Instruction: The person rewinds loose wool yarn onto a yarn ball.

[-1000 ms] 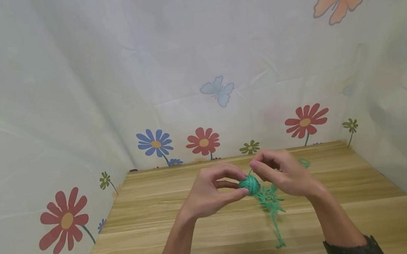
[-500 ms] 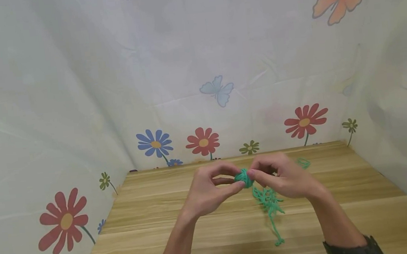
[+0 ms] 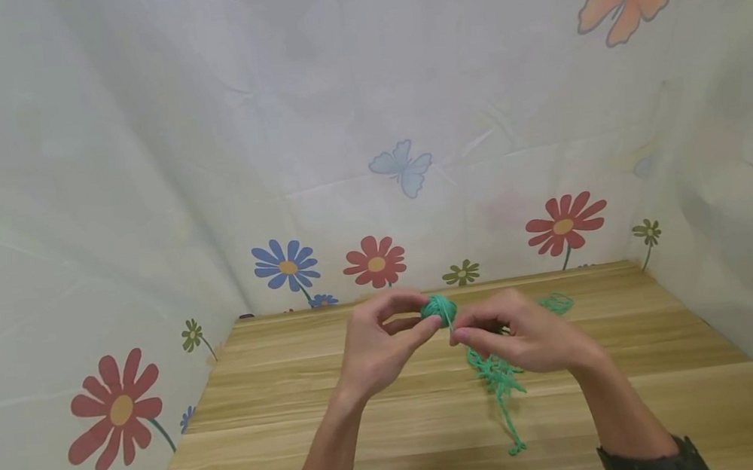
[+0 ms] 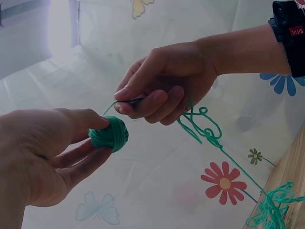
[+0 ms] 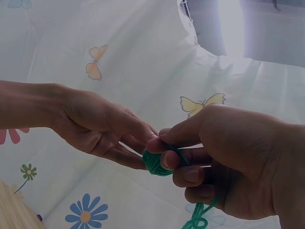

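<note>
Green yarn ball (image 3: 439, 310) pinched in left hand (image 3: 372, 349), thumb and fingers round it; right hand (image 3: 527, 334) curled, pinching yarn strand (image 3: 451, 322); both above worktop (image 3: 266, 427), forearms (image 3: 334, 445) slanting inward.

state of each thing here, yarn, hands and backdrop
Green yarn ball: wound, held in midair
Yarn strand: pinched, leading to the ball
Loose green yarn: tangled, on the wooden table
Left hand: holding the ball
Right hand: pinching the strand
Floral-and-butterfly sheet: hanging, creased
</note>
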Tool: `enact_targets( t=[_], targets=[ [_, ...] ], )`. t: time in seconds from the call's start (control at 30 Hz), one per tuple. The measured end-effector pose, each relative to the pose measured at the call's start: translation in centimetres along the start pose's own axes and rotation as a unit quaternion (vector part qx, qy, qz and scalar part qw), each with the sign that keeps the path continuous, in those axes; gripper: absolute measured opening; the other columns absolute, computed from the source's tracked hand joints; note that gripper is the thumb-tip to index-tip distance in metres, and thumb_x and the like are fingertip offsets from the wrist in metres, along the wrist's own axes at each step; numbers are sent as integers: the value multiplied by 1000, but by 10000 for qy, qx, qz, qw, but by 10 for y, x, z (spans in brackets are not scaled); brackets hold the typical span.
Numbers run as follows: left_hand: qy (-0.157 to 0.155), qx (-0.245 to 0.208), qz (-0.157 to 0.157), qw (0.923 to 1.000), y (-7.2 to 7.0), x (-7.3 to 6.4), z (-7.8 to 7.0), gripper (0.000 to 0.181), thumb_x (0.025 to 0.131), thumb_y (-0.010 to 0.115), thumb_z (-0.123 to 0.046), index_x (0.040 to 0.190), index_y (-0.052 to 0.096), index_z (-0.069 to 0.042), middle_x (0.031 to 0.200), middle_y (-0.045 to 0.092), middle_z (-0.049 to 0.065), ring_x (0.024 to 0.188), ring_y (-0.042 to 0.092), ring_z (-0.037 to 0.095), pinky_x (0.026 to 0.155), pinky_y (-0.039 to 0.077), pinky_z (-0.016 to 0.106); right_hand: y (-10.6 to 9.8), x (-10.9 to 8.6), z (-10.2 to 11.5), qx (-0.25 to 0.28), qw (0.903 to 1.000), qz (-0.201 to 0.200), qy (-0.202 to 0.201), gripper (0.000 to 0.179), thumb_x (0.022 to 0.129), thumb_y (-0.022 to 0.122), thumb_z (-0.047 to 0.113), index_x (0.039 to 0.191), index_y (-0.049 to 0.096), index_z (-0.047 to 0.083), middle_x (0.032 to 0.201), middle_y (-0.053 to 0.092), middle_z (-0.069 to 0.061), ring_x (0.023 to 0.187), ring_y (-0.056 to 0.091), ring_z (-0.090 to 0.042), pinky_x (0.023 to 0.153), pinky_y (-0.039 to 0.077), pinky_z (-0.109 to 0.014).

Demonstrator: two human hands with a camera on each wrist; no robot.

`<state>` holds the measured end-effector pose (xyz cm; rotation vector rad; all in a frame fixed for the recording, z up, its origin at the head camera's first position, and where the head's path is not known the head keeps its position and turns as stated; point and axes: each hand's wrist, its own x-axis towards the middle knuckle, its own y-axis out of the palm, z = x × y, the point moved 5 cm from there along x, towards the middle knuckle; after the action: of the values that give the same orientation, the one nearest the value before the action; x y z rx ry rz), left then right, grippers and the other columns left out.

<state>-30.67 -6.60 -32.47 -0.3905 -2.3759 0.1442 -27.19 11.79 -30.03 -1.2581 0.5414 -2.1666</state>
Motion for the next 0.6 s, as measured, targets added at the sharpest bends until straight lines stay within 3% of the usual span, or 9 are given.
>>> enact_targets(
  t=[0.17,0.33,0.6],
  targets=[
    [50,-162,-142,9998,-1,1,-1,24,87,82,-9,109,75,-6,105,75,4,99,71,20,88,62,39,3,4,13,51,9994,283,-182,29,91,63,-17,94,72,11,61,52,-1,53,44,-4,47,39,-12],
    [79,-402,-154,9990,0,2,-2,24,87,82,-4,110,74,-4,106,76,7,99,71,23,88,62,39,7,0,4,129,9980,613,-118,27,93,63,-14,98,74,10,62,54,-4,55,46,-4,49,41,-11],
    [273,-936,299,9948,4,-2,-22,26,87,75,11,112,69,8,108,69,23,101,69,32,88,62,46,11,-9,-19,50,9944,944,463,21,103,59,0,103,76,14,67,59,1,57,48,-3,50,44,-15]
  ],
)
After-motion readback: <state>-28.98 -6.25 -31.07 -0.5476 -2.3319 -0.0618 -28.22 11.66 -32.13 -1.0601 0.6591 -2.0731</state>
